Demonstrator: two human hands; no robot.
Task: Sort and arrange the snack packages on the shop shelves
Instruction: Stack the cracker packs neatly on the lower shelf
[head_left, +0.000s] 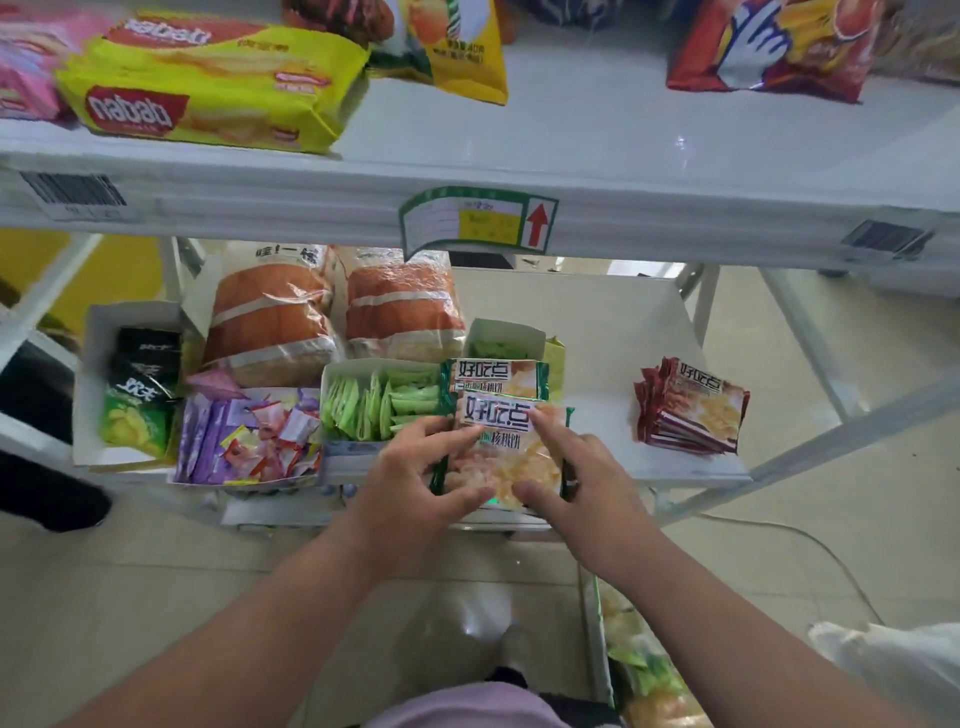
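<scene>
Both hands, left hand (415, 478) and right hand (576, 483), pinch the green foil biscuit packet (506, 447) at the white lower shelf (613, 338)'s front edge, white box of green sachets (382, 402) just left, red packet stack (691, 408) toward the right edge

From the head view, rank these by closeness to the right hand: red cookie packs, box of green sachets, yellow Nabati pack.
From the right hand:
1. Box of green sachets, lower shelf, just left of the hands.
2. Red cookie packs, lower shelf, off to the right; close to first, only slightly farther.
3. Yellow Nabati pack, upper shelf, far left.
</scene>
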